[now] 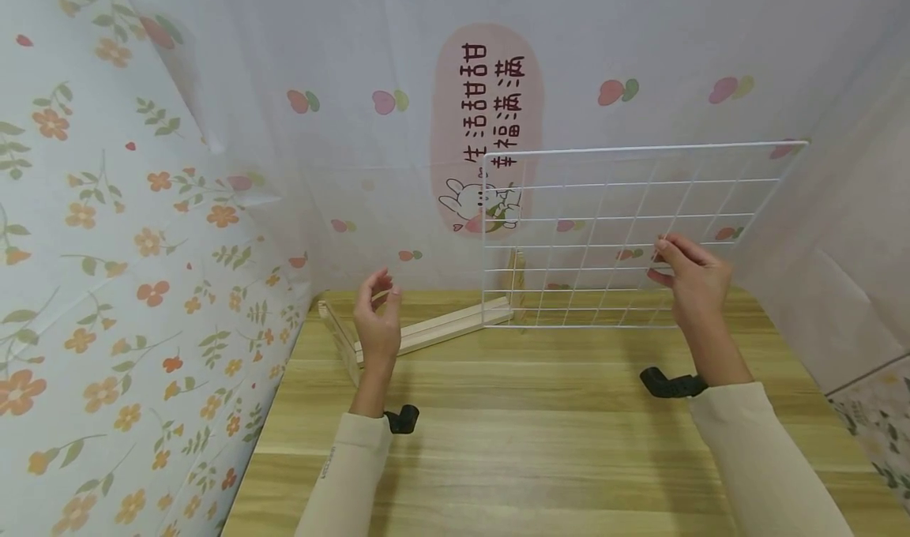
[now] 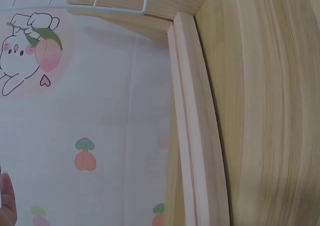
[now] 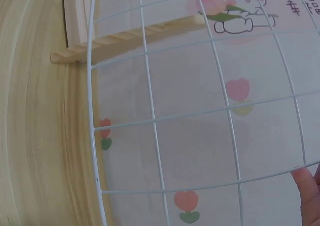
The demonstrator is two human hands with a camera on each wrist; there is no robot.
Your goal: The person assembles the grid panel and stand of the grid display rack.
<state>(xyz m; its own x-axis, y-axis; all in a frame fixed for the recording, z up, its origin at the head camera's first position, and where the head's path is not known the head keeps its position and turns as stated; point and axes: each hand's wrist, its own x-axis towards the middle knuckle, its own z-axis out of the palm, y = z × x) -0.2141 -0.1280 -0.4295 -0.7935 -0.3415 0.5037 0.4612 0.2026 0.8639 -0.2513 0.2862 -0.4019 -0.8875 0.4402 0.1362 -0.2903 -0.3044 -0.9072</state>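
Observation:
My right hand (image 1: 700,288) pinches a white wire grid panel (image 1: 640,148) between thumb and fingers, toward its right side. The panel stands up above the back of the table, and its lower left corner overlaps a pale wooden rack (image 1: 455,325) in the head view. That rack has a long double rail with a notched upright piece (image 3: 130,35) at one end and another wooden piece at the other. Near the rail, my left hand (image 1: 377,316) is raised with loosely bent fingers and nothing in it. Only its fingertip (image 2: 7,196) shows in the left wrist view.
The wood-grain table (image 1: 512,442) runs up to a printed cloth (image 1: 341,166) hanging behind it. A floral cloth (image 1: 128,284) hangs along the left side, and a pale sheet (image 1: 839,229) closes the right. Black mounts (image 1: 671,383) sit at both wrists.

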